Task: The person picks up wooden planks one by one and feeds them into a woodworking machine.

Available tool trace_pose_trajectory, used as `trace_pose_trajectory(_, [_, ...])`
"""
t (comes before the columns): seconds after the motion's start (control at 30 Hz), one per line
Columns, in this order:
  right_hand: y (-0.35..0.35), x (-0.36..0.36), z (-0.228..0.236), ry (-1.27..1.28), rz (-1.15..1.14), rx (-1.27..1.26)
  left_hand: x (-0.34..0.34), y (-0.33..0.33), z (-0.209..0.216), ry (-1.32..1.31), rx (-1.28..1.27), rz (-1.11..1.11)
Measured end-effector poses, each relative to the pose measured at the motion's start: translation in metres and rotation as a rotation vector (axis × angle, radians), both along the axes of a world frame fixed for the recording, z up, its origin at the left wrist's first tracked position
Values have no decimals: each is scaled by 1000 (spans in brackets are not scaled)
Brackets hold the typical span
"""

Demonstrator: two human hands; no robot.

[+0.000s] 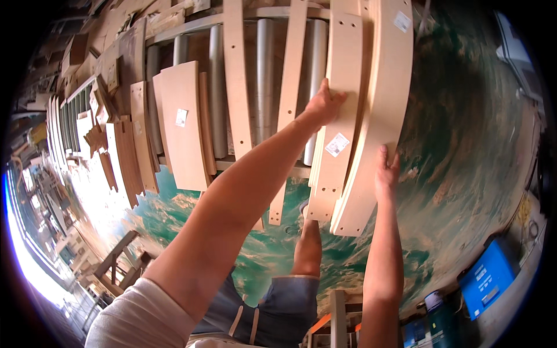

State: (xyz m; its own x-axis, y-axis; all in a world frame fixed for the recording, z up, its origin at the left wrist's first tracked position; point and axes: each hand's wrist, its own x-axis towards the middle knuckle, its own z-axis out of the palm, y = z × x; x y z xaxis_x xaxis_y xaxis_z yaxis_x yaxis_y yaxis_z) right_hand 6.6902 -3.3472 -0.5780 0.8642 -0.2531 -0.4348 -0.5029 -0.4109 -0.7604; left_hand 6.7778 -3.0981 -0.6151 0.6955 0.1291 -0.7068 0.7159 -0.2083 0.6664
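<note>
A narrow stack of pale wooden boards with drilled holes and a paper label lies lengthwise across metal rollers. My left hand touches its left edge, with the thumb stretched over the top board and the fingers spread along the side. Beside it on the right stands a longer, gently curved stack of wooden boards. At that stack's right edge is my right hand, thumb extended on the upper face and the other fingers against the side, partly hidden. Both hands' fingers look apart.
Two thin drilled slats and a labelled stack of wide boards lie across the roller conveyor to the left. More cut wood is farther left. A blue box stands at lower right on the green, dusty floor.
</note>
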Motion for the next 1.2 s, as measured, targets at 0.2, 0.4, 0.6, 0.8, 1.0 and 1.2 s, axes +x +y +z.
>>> trace_pose_trajectory(0.2, [-14,1,-6,110,161,-231,-56,23,17,-150,-52,-10])
trace_pose_trajectory(0.4, [106,-44,26,-426,247,-571,-236,171,74,57,3,252])
trace_pose_trajectory(0.6, [318,-142,7,149,523,251,-388,368,65,237,188,801])
trace_pose_trajectory(0.8, [479,-184,-18,58,562,95,-415,517,57,27,909,280])
trace_pose_trajectory(1.0, [544,-193,-31,151,412,-310,-398,581,23,85,923,164])
trace_pose_trajectory(1.2, [523,-196,-47,262,504,-281,-370,587,13,184,907,264])
